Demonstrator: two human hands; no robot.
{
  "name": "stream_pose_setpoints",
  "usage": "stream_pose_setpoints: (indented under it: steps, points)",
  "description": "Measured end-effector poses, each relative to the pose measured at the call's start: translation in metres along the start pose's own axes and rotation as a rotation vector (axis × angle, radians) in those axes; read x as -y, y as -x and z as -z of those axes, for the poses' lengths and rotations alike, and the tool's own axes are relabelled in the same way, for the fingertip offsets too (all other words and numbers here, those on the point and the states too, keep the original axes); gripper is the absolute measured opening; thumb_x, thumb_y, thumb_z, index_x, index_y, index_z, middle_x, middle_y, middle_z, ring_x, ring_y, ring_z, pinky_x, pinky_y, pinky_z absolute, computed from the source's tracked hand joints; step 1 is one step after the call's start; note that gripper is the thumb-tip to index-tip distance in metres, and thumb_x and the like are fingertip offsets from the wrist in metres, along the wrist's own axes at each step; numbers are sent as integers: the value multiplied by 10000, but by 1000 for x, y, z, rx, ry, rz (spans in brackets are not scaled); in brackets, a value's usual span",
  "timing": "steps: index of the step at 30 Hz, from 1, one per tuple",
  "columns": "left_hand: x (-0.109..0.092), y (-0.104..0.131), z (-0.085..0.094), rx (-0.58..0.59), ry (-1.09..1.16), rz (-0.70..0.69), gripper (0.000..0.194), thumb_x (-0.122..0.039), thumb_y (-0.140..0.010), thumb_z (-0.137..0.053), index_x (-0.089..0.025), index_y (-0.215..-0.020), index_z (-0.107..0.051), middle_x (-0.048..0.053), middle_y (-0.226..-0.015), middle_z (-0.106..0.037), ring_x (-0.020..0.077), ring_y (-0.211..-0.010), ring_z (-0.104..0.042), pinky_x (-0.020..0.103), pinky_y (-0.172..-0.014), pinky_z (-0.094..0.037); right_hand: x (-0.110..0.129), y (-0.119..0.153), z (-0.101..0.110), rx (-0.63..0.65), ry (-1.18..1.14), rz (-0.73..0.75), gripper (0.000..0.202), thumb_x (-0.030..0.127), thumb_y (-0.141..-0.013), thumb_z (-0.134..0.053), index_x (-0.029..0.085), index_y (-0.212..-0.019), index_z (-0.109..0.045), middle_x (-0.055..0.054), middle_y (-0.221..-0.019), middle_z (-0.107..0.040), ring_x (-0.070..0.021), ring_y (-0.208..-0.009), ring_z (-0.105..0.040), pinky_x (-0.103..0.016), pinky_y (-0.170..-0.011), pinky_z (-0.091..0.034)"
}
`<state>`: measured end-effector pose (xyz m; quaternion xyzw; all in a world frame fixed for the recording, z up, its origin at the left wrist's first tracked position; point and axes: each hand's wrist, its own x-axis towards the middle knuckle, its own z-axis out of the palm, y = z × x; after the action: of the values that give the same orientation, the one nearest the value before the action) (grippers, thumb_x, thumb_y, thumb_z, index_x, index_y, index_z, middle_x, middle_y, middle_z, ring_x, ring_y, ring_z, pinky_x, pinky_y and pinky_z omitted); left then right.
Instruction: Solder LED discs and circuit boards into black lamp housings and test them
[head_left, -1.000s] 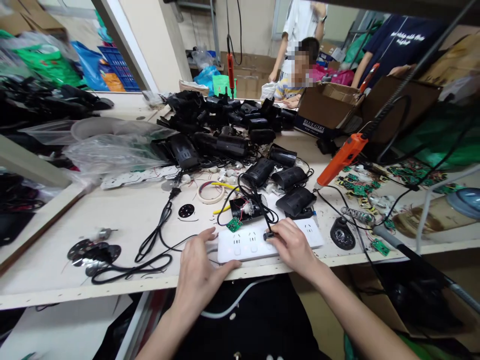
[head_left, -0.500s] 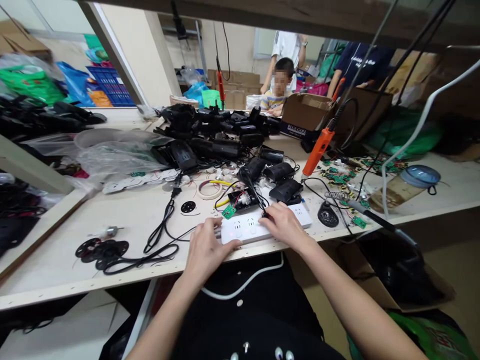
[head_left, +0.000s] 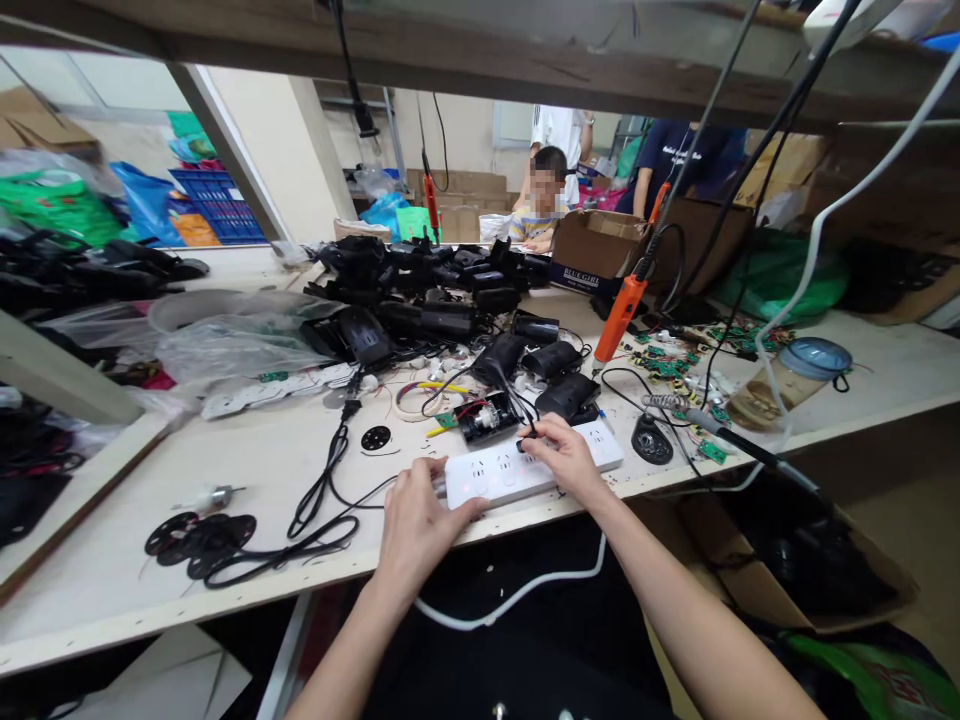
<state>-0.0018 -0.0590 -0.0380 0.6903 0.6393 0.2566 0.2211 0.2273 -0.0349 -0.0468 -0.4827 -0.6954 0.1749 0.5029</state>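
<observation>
A white power strip (head_left: 495, 482) lies along the front of the bench with small lights glowing. My left hand (head_left: 420, 510) is closed round its left end, thumb along the near edge. Between the fingers of my right hand (head_left: 566, 458) is a black plug (head_left: 529, 442), held at one of the strip's middle sockets. How far it is inserted cannot be seen. Just behind the strip, an opened black housing (head_left: 487, 416) shows wires and a motor-like part inside. A small green circuit board (head_left: 446, 420) sits by its left side.
Black housings (head_left: 420, 290) are heaped behind. An orange electric screwdriver (head_left: 621, 318) hangs at the right, near a soldering iron (head_left: 739, 440) and a liquid-filled jar (head_left: 787, 385). Black cord (head_left: 322, 480) and round black discs (head_left: 202, 540) lie left. People are across the bench.
The view has tilted up a little, showing more of the overhead shelf. The green circuit board has shifted away from the strip towards the housing. Both hands keep their places on strip and plug.
</observation>
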Motion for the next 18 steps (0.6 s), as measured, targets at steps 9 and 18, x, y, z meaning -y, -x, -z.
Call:
stream_pose_setpoints:
  steps: [9,18]
  points:
    - [-1,12,63,33,639,64,505,-538,-697,-696,-208,-1066,-596,114,-1129,-691,296,-1057,-638,430,-899,-518,75,5,-41,52,114,285,156,289,-925,-608,225,-902,-749,-62,-854,-594,-219,-830,-479,-354,-747,-422]
    - [55,-25,148,-264,213,319,452,-510,-624,-638,-243,-988,-670,-13,-770,-709,243,-808,-626,329,-722,-494,69,-23,-36,226,143,278,229,231,-931,-599,172,-1150,-631,-60,-951,-597,-175,-890,-586,-280,-801,-525]
